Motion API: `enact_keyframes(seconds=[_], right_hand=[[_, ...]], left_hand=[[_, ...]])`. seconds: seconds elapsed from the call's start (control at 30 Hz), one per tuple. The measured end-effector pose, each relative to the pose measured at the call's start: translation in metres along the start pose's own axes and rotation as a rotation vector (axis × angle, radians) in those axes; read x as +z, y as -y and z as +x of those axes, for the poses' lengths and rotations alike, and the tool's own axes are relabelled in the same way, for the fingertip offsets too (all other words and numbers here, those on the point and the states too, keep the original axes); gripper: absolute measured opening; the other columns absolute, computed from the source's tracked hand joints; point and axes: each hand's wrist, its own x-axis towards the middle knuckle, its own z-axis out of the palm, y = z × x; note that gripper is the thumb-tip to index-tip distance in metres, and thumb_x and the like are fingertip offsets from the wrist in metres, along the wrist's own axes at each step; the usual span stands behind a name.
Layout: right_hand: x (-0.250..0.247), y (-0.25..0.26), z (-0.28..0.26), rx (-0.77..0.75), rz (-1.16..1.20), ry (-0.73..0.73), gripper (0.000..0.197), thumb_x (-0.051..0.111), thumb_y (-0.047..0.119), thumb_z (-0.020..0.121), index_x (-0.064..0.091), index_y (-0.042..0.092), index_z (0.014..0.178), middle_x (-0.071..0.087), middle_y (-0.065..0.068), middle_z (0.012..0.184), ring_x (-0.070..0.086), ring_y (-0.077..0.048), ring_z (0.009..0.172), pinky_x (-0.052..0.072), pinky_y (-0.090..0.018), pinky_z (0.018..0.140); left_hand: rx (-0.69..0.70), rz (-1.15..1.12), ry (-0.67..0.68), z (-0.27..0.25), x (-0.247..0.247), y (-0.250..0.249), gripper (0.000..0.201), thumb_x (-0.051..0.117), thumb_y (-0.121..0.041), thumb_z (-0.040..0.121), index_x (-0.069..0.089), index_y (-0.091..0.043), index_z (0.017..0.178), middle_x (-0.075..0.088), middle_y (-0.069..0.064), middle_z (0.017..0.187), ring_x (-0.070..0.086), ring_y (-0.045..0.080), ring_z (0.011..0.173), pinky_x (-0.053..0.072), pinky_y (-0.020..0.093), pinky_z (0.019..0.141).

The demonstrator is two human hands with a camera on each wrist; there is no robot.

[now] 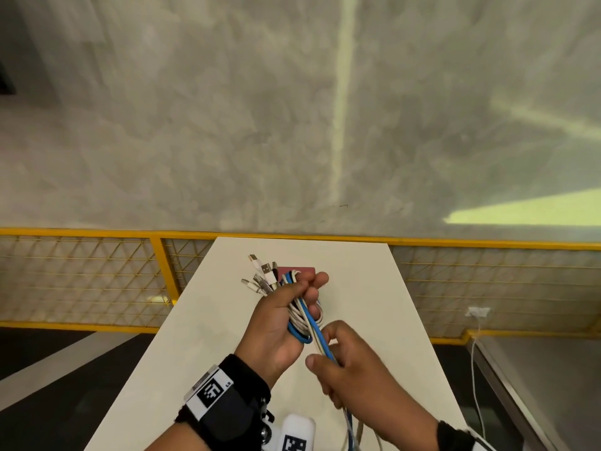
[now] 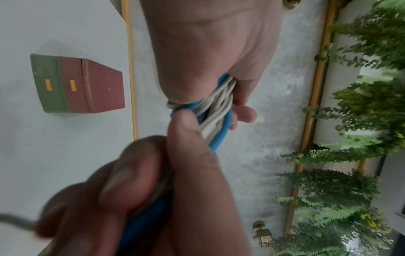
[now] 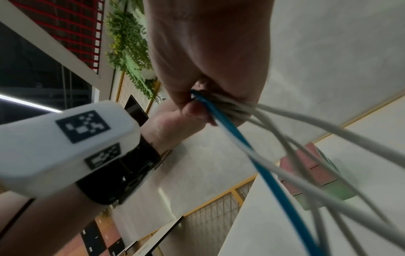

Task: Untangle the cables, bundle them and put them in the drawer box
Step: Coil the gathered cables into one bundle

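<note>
Above the white table (image 1: 357, 288), my left hand (image 1: 286, 317) grips a coil of white and blue cables (image 1: 304, 315), with their USB plugs (image 1: 260, 275) fanning out past my thumb. My right hand (image 1: 348, 362) pinches the loose strands (image 1: 322, 343) just below the coil, and they trail down past my wrist. The left wrist view shows the coil (image 2: 217, 110) wound round the left palm, with the right thumb (image 2: 186, 138) pressed against it. The right wrist view has the blue strand (image 3: 252, 155) and white strands running out of my fist. The pink and green drawer box (image 2: 81, 84) (image 1: 297, 270) stands shut behind my hands.
A yellow mesh railing (image 1: 97, 278) runs past the table's far end. A white charger cable (image 1: 476, 353) hangs from a wall socket at the right. Green plants (image 2: 350, 121) line a wall in the wrist views.
</note>
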Motion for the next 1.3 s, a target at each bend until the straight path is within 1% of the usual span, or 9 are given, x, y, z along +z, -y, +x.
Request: enact_keyframes(seconds=[0.2,0.47,0.6,0.67,0.8,1.0,1.17,1.23,1.3], right_hand=[[-0.007,-0.011,0.0,0.16,-0.019,0.308,0.012,0.064,0.025,0.086,0.059,0.017,0.078,0.051,0.006,0.051,0.047,-0.007,0.044,0.042,-0.019,0.049],[-0.031,-0.007,0.015,0.107,-0.403,0.29,0.02,0.066,0.027,0.081,0.067,0.006,0.084,0.055,-0.008,0.065,0.04,-0.018,0.056,0.033,-0.025,0.048],[-0.034,0.009,0.02,-0.014,-0.595,0.252,0.012,0.058,0.006,0.075,0.064,-0.002,0.081,0.061,-0.012,0.07,0.049,-0.019,0.059,0.04,-0.029,0.052],[-0.032,0.01,0.022,-0.06,-0.642,0.231,0.015,0.056,0.017,0.071,0.066,0.008,0.076,0.064,-0.005,0.075,0.055,-0.018,0.066,0.044,-0.03,0.059],[-0.032,0.021,0.017,-0.053,-0.566,0.134,0.01,0.052,0.013,0.079,0.062,0.015,0.079,0.061,-0.003,0.079,0.054,-0.015,0.063,0.045,-0.028,0.053],[-0.019,0.036,0.004,-0.079,-0.127,0.08,0.015,0.051,0.02,0.095,0.059,0.025,0.107,0.055,-0.002,0.066,0.053,-0.016,0.048,0.047,-0.03,0.053],[0.013,0.029,-0.01,-0.317,-0.37,0.054,0.06,0.044,0.018,0.097,0.021,0.042,0.146,0.057,0.025,0.09,0.056,0.012,0.072,0.043,-0.008,0.069],[0.025,0.023,-0.016,-0.389,-0.444,0.053,0.074,0.041,0.018,0.096,-0.001,0.046,0.15,0.062,0.013,0.109,0.06,0.0,0.09,0.049,-0.022,0.083],[0.027,0.017,-0.018,-0.392,-0.495,0.08,0.077,0.038,0.017,0.096,-0.008,0.05,0.149,0.055,0.011,0.09,0.051,-0.005,0.076,0.045,-0.03,0.078]], left_hand=[[-0.04,0.133,0.194,-0.018,0.003,-0.016,0.04,0.062,-0.022,0.082,0.067,0.004,0.112,0.049,-0.001,0.056,0.04,0.004,0.038,0.038,0.019,0.04],[-0.394,0.587,0.702,-0.057,-0.012,-0.029,0.031,0.072,-0.024,0.083,0.07,0.003,0.098,0.052,0.001,0.054,0.047,0.004,0.04,0.044,0.021,0.05],[-0.452,1.258,0.593,-0.06,-0.01,-0.022,0.031,0.066,-0.026,0.085,0.069,0.001,0.101,0.073,0.014,0.077,0.05,0.008,0.043,0.038,0.025,0.049],[-0.398,1.513,0.483,-0.06,-0.011,-0.012,0.029,0.064,-0.032,0.087,0.069,-0.005,0.097,0.076,0.007,0.075,0.051,0.008,0.045,0.04,0.027,0.055],[0.031,1.742,0.352,-0.057,-0.022,-0.002,0.018,0.062,-0.032,0.089,0.053,-0.033,0.075,0.06,-0.017,0.063,0.057,-0.004,0.051,0.042,0.013,0.057],[0.271,1.04,0.063,-0.045,-0.029,-0.006,0.018,0.057,-0.028,0.097,0.07,-0.015,0.096,0.067,0.001,0.071,0.058,0.017,0.064,0.045,0.024,0.058],[0.303,0.618,-0.102,-0.036,-0.004,0.002,0.014,0.062,-0.023,0.094,0.074,-0.016,0.089,0.074,0.01,0.091,0.071,0.017,0.083,0.054,0.038,0.08],[0.286,0.456,-0.131,-0.033,0.005,0.004,0.014,0.065,-0.017,0.092,0.075,-0.008,0.094,0.076,0.014,0.093,0.071,0.019,0.081,0.056,0.036,0.075],[0.232,0.229,-0.136,-0.027,0.008,0.0,0.015,0.065,-0.009,0.09,0.072,-0.002,0.1,0.074,0.015,0.091,0.07,0.016,0.072,0.057,0.029,0.065]])
